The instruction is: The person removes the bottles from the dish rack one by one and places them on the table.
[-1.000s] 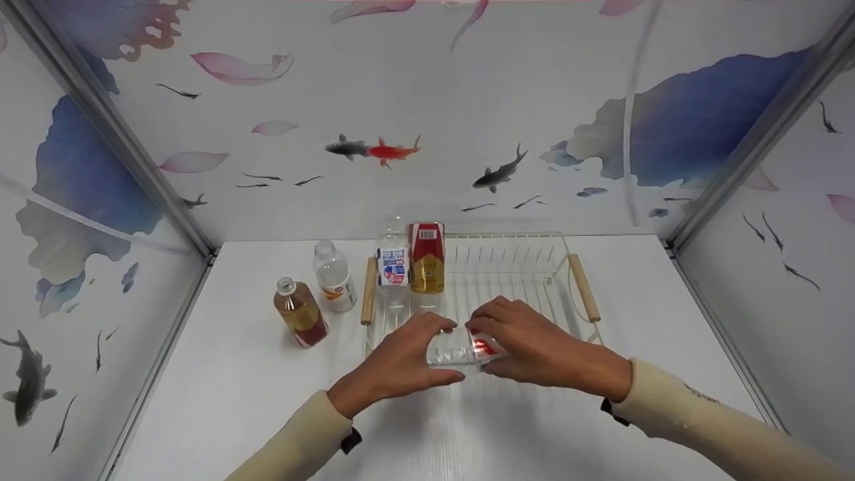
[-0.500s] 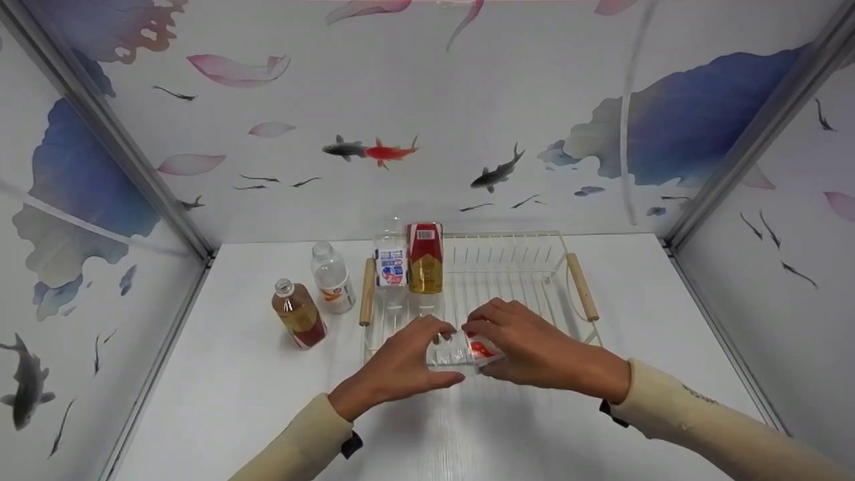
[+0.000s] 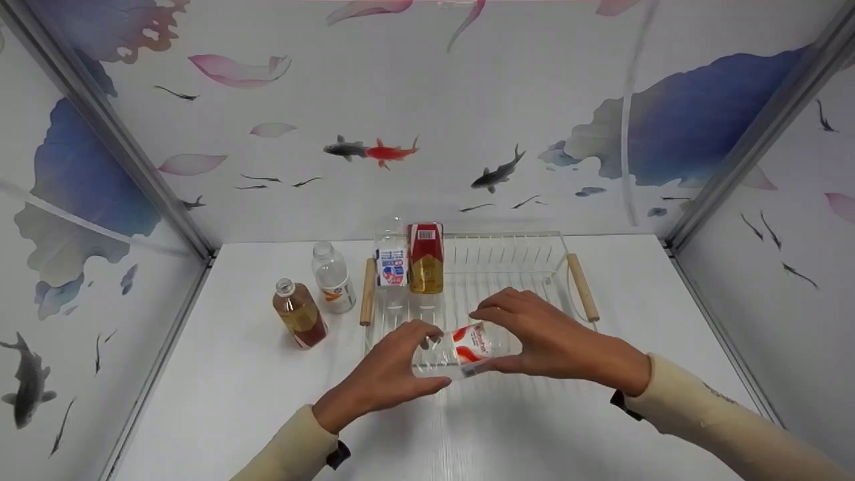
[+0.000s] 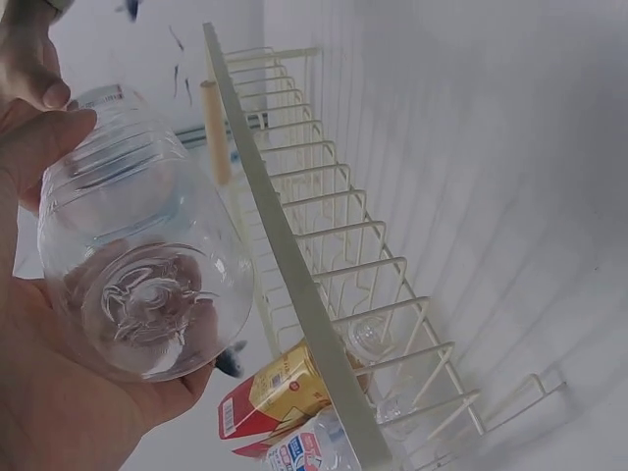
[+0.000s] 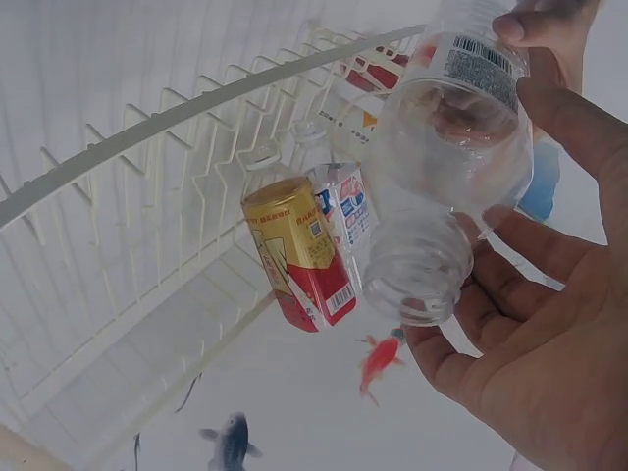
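Observation:
A clear plastic bottle (image 3: pixel 472 343) with a red and white label lies sideways over the front of the wire rack. Around its base end curl the fingers and thumb of my left hand (image 3: pixel 384 374); the ribbed base (image 4: pixel 152 304) faces the left wrist camera. My right hand (image 3: pixel 561 344) has its thumb and fingers curved round the shoulder and neck end. The open, capless mouth (image 5: pixel 422 285) shows in the right wrist view. Behind the hands, a bottle with a red and gold label (image 3: pixel 426 257) and a clear bottle with a blue and white label (image 3: pixel 393 267) stand upside down in the rack.
The cream wire dish rack (image 3: pixel 507 272) has wooden handles, one on the left (image 3: pixel 368 292) and one on the right (image 3: pixel 583 287). Left of it, a brown-toned bottle (image 3: pixel 300 314) and a clear bottle (image 3: pixel 334 277) stand upright on the white table (image 3: pixel 234 401). Printed walls enclose the table.
My right hand has shifted right along the bottle, uncovering its label. My left hand has moved slightly left and down, and the bottle has moved a little left with it.

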`<state>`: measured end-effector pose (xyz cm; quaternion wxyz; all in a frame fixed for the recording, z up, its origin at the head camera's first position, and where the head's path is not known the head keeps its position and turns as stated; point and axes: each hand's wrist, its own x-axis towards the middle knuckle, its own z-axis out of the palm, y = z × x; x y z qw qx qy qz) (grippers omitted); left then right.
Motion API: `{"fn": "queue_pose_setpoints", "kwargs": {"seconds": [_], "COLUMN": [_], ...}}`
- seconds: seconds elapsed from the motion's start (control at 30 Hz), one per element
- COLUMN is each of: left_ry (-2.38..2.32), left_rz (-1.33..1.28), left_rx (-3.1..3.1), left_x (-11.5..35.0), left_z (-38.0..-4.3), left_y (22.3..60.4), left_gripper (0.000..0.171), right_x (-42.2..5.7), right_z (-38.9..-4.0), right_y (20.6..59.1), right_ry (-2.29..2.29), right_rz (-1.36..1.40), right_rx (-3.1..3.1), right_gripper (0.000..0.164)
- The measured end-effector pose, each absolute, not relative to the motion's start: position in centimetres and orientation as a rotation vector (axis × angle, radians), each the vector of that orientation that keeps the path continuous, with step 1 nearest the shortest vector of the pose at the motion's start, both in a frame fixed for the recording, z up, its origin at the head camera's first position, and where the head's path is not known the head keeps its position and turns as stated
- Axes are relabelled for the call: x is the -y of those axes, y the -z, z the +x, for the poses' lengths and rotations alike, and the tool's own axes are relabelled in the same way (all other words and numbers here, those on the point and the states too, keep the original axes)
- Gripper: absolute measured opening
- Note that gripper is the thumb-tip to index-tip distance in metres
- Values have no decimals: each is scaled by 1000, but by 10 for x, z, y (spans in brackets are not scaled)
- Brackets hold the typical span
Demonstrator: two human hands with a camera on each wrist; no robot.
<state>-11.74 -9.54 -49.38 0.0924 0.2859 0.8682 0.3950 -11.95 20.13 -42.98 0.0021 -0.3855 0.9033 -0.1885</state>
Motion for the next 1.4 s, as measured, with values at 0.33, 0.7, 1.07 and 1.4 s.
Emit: {"fn": "queue_pose_setpoints", "kwargs": {"seconds": [0.33, 0.7, 1.07, 1.4], "left_ry": [-1254, -1289, -1503, -1521], "left_rz": [809, 820, 681, 493], "left_rx": [-2584, -2646, -2627, -2721], "left_x": [114, 133, 156, 176], "left_z": [-111, -105, -101, -95], "left_y": [495, 501, 507, 519], "left_gripper": [75, 71, 68, 71], "right_x": [-203, -210, -220, -225], "right_z": [-124, -134, -150, -164], "right_y": [428, 430, 444, 458], "right_ry": [726, 972, 1240, 1309], "right_rz": [-1143, -1047, -950, -833], "right_rx": [-2808, -2799, -2722, -2725], "right_gripper": [70, 61, 35, 36]}}
